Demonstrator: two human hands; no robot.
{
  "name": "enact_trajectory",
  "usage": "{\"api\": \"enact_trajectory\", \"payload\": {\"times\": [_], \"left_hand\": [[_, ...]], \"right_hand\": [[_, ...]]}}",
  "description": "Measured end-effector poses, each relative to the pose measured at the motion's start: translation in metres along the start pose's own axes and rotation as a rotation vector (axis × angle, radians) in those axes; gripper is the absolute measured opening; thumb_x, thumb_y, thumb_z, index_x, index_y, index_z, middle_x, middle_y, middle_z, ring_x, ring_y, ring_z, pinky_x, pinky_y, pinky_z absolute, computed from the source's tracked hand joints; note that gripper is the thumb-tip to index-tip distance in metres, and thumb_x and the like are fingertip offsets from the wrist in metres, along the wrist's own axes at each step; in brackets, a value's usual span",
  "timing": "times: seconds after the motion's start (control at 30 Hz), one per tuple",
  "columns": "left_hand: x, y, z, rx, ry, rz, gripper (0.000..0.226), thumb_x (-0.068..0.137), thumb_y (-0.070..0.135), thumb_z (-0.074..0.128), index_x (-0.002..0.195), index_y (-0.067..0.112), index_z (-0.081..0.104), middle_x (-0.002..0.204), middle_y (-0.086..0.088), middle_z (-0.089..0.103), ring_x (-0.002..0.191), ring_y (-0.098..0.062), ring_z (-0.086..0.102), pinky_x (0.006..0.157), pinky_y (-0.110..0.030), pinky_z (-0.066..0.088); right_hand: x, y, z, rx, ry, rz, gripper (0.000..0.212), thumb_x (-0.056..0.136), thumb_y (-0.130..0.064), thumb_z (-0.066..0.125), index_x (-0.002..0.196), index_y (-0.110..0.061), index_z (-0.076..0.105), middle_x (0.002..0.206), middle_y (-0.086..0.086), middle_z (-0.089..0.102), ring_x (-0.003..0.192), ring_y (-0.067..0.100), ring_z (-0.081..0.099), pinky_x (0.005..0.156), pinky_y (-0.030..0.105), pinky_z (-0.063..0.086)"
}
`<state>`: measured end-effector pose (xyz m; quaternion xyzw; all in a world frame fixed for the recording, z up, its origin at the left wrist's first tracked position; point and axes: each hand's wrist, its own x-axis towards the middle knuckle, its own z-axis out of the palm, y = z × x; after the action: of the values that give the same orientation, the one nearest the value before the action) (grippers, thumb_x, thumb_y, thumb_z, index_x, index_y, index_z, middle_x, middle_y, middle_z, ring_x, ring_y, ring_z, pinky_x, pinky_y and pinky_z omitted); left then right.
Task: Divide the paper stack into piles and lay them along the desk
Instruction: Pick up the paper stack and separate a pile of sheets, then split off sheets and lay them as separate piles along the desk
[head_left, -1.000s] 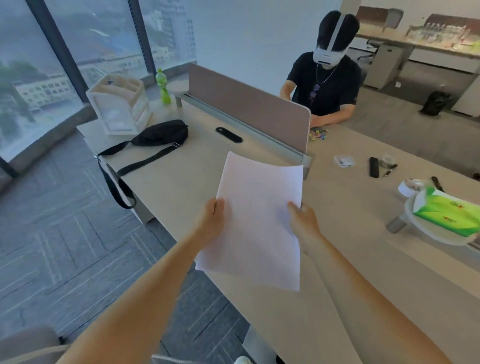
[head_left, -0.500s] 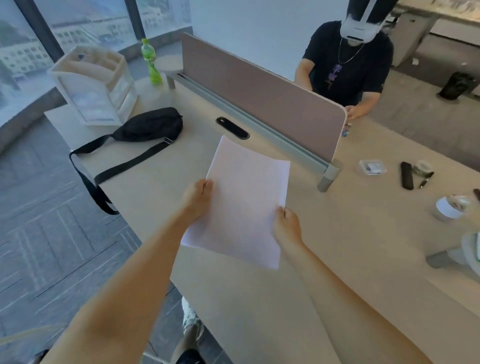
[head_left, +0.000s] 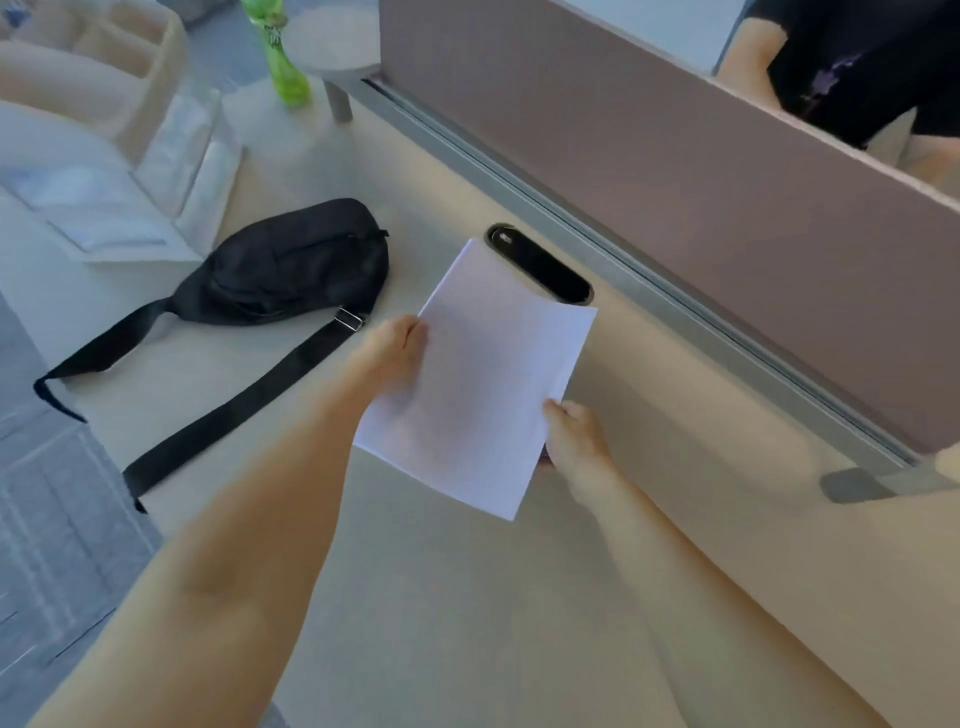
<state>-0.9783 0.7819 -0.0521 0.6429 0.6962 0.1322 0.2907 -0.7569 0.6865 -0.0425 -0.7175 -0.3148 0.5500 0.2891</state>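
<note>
Paper stack (head_left: 483, 384) held whole in both hands over the desk (head_left: 467, 597); no pile is laid down in view.
The left hand (head_left: 395, 353) grips its left edge and the right hand (head_left: 576, 441) pinches its near right edge. The stack is between the black bag (head_left: 291, 265) and the dark cable slot (head_left: 550, 275), and its far corner covers one end of the slot. I judge the dividing is only at its start: next, one hand must separate a part of the sheets and put it flat on free desk.

An office: shared desk (head_left: 467, 597) with divider panel (head_left: 675, 171).
</note>
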Motion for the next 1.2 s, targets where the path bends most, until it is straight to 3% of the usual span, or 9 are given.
{"api": "enact_trajectory", "payload": {"times": [0.13,0.2,0.3,0.43,0.57,0.73,0.87,1.07,1.2], "left_hand": [[0.059,-0.014,0.002,0.043,-0.121,0.02,0.027,0.099,0.03,0.039,0.075,0.019,0.047,0.086,-0.008,0.055,0.082,-0.029,0.05,0.068,-0.031,0.034],[0.079,-0.018,0.008,0.053,-0.161,0.035,0.026,0.1,0.03,0.038,0.077,0.02,0.046,0.086,-0.007,0.054,0.082,-0.029,0.049,0.069,-0.03,0.033],[0.101,-0.017,0.009,0.08,-0.173,0.022,0.026,0.1,0.033,0.036,0.081,0.019,0.046,0.087,-0.007,0.055,0.08,-0.029,0.048,0.067,-0.03,0.034],[0.117,-0.012,0.008,0.161,-0.195,0.007,0.037,0.1,0.034,0.033,0.084,0.007,0.052,0.091,-0.015,0.061,0.08,-0.031,0.052,0.065,-0.032,0.036],[0.123,-0.01,0.007,0.253,-0.146,-0.062,0.042,0.099,0.043,0.031,0.093,0.007,0.052,0.1,-0.016,0.061,0.083,-0.032,0.051,0.07,-0.034,0.038],[0.114,0.0,0.012,0.25,-0.084,-0.172,0.056,0.099,0.048,0.032,0.117,-0.001,0.051,0.119,-0.023,0.055,0.106,-0.041,0.055,0.083,-0.039,0.042],[0.1,0.006,0.012,0.256,-0.045,-0.186,0.064,0.098,0.053,0.033,0.129,-0.002,0.046,0.13,-0.023,0.047,0.121,-0.043,0.044,0.1,-0.046,0.037],[0.062,0.015,0.006,0.279,-0.104,-0.168,0.067,0.097,0.056,0.031,0.139,0.003,0.038,0.137,-0.022,0.044,0.128,-0.042,0.039,0.105,-0.047,0.032],[0.012,0.037,0.005,0.26,-0.138,-0.092,0.063,0.097,0.057,0.03,0.133,0.006,0.041,0.134,-0.019,0.048,0.126,-0.039,0.043,0.1,-0.046,0.036]], "right_hand": [[0.038,-0.005,0.022,0.036,-0.038,0.054,0.029,0.094,-0.022,0.043,0.095,-0.002,0.065,0.087,0.008,0.07,0.076,0.023,0.067,0.072,0.042,0.063],[0.05,-0.001,0.025,0.01,-0.059,0.095,0.027,0.094,-0.024,0.044,0.092,-0.004,0.063,0.088,0.009,0.07,0.072,0.022,0.067,0.062,0.035,0.062],[0.064,-0.003,0.026,-0.035,-0.077,0.14,0.029,0.097,-0.025,0.041,0.093,-0.006,0.063,0.089,0.013,0.075,0.067,0.021,0.072,0.057,0.029,0.053],[0.072,-0.01,0.02,-0.09,-0.142,0.177,0.036,0.099,-0.024,0.036,0.097,-0.006,0.066,0.082,0.012,0.077,0.072,0.026,0.075,0.058,0.03,0.053],[0.073,-0.015,0.02,-0.211,-0.184,0.158,0.033,0.098,-0.021,0.036,0.093,-0.008,0.066,0.082,0.009,0.076,0.067,0.025,0.074,0.057,0.028,0.054],[0.074,-0.018,0.022,-0.279,-0.176,0.156,0.034,0.097,-0.019,0.034,0.096,-0.006,0.065,0.078,0.005,0.071,0.057,0.02,0.069,0.051,0.025,0.047],[0.072,-0.017,0.022,-0.306,-0.147,0.156,0.035,0.098,-0.022,0.034,0.097,-0.004,0.064,0.078,0.005,0.071,0.056,0.021,0.068,0.051,0.025,0.048],[0.051,-0.009,0.003,-0.271,-0.058,0.105,0.03,0.102,-0.029,0.041,0.091,-0.007,0.059,0.072,0.009,0.067,0.056,0.024,0.065,0.052,0.027,0.049],[0.015,-0.006,-0.029,-0.149,-0.038,0.031,0.028,0.103,-0.024,0.044,0.084,-0.009,0.058,0.068,0.01,0.062,0.05,0.021,0.061,0.045,0.021,0.045]]}}
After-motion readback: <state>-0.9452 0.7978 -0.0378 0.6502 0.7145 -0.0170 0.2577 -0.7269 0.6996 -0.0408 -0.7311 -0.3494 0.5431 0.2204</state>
